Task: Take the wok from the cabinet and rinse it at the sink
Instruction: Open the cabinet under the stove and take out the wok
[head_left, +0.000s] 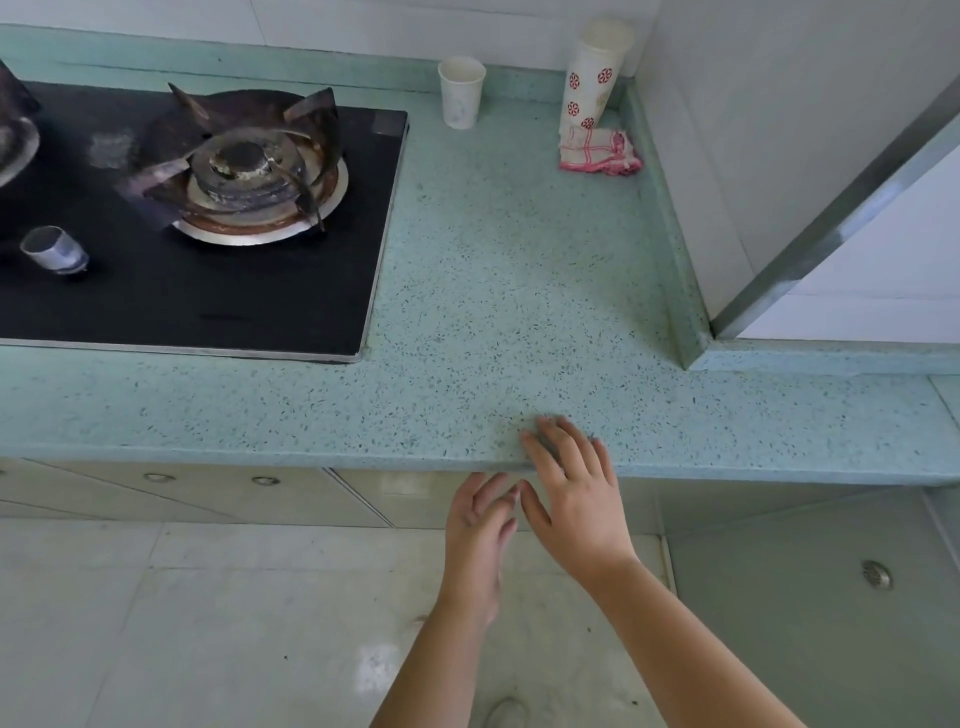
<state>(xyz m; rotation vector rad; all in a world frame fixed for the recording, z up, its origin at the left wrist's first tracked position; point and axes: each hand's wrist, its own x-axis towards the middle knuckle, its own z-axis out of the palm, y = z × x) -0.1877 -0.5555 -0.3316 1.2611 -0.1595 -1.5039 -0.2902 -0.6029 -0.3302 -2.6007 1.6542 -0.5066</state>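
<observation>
Head view, only one there is: both hands low at the front edge of the speckled green tabletop (519, 312). Right hand (576, 499) lies across the edge, fingers (558, 439) spread on top, grip holding nothing. Left hand (480, 525) is just beside it, below the edge & in front of the cabinet doors (291, 496), fingers loosely apart, grip empty too. Wok not in view; doors look closed, so it's prob. inside, can't tell which one. Sink not in frame either. Small round pulls (158, 477) sit near the door tops, likely where to open. On the tabletop: gas hob (234, 270) w/ burner (249, 166) at left, paper cup (461, 93) & a tall stack of cups (592, 78) at the back, folded cloth (600, 150) near the corner, all well apart from the hands. Judgement on handling: a wok is usually stiff metal, fairly heavy & front-loaded, so take the handle close to the bowl w/ one hand, steady the far rim w/ the other; wet, it'll be slippery, so firm wrap rather than fingertips. Task looks barely begun.
</observation>
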